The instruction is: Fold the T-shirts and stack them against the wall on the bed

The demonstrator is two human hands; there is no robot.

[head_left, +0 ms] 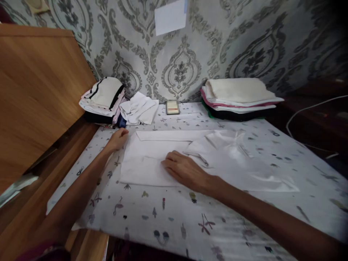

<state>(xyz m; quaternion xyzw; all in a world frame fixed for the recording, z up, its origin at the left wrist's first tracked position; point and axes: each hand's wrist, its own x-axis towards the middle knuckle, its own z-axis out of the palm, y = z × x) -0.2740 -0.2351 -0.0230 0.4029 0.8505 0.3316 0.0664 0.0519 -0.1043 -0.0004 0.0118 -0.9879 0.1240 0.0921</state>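
Note:
A white shirt [152, 148] lies spread sideways on the patterned sheet, its far long edge folded over in a strip. One sleeve is bunched near its middle, and the right end is creased. My left hand [119, 139] is at the far left corner of the shirt, fingers curled together at the cloth's edge; the fingertips are partly hidden. Resting palm down on the middle of the shirt is my right hand [187, 170], its fingers laid on the fabric and slightly bent, with nothing gripped.
Folded clothes form a stack [103, 98] at the back left, beside a crumpled white cloth [140, 108]. A small framed card [172, 107] stands near the wall. Another folded stack [239, 96] sits back right. A wooden panel [40, 83] rises at left; a white cable [292, 119] hangs right.

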